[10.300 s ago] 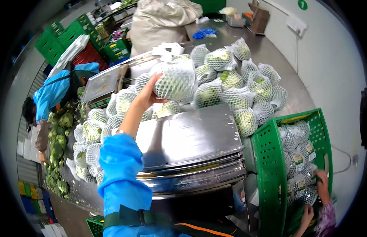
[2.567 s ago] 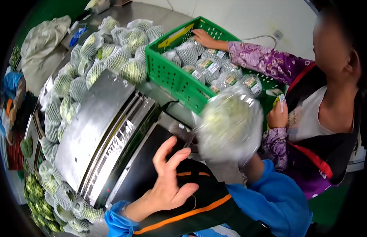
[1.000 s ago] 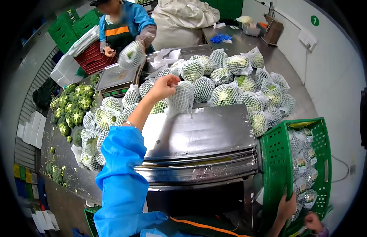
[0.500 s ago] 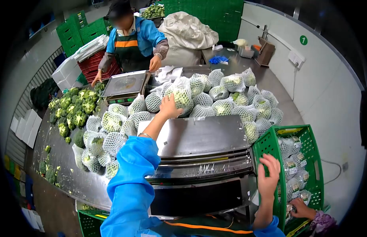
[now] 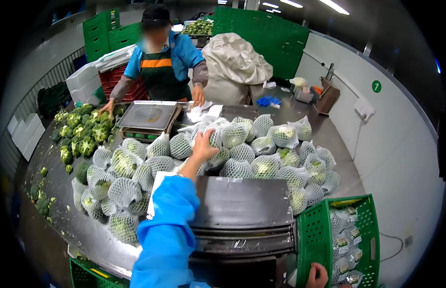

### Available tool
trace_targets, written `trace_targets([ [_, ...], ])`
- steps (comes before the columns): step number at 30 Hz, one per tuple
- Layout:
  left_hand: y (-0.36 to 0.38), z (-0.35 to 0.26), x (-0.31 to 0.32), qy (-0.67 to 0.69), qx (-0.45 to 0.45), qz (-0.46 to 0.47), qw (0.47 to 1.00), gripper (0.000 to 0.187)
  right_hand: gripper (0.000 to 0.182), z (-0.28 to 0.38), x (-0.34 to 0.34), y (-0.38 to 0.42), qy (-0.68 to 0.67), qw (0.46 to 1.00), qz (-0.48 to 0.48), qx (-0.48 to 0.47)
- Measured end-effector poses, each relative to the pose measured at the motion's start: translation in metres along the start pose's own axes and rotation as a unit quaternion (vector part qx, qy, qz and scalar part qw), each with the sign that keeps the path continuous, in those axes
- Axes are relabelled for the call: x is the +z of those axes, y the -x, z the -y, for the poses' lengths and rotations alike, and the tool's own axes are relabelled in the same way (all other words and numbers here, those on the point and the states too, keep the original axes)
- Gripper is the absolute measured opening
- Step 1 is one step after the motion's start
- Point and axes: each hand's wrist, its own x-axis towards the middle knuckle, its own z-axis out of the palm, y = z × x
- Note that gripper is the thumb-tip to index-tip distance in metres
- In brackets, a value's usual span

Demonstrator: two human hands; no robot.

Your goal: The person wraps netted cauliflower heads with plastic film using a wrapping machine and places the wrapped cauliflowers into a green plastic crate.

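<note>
My left hand [image 5: 204, 145] reaches over the pile of net-wrapped broccoli [image 5: 264, 166], its fingers spread on or just above a wrapped head behind the machine's metal plate [image 5: 242, 203]. Whether the fingers grip that head cannot be told. Low in the picture my right hand [image 5: 318, 275] is partly cut off by the frame edge, beside the green crate [image 5: 315, 235]; its fingers look curled, and anything in them is hidden. Wrapped, labelled heads [image 5: 345, 240] lie inside that crate.
Across the table a co-worker [image 5: 168, 67] touches loose broccoli [image 5: 84, 130] beside a scale [image 5: 147, 116]. A large white sack [image 5: 237, 60] stands behind. Another green crate [image 5: 88, 276] is at lower left, and a wall [image 5: 391, 134] is at right.
The view has tilted up. My left hand is still over the wrapped pile, while my right hand has dropped to the bottom edge. The other person's hand at the right crate is out of view.
</note>
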Motion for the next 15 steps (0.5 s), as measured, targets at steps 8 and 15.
trace_targets([
  [8,0.183,-0.082,-0.082,-0.279,0.53,0.136,0.789,0.055,0.031,0.126,0.087,-0.065,-0.17,0.927,0.085,-0.322],
  [15,0.285,-0.083,-0.165,-0.202,0.27,0.076,0.939,0.059,0.016,0.09,0.092,-0.078,-0.045,0.97,0.071,-0.23],
])
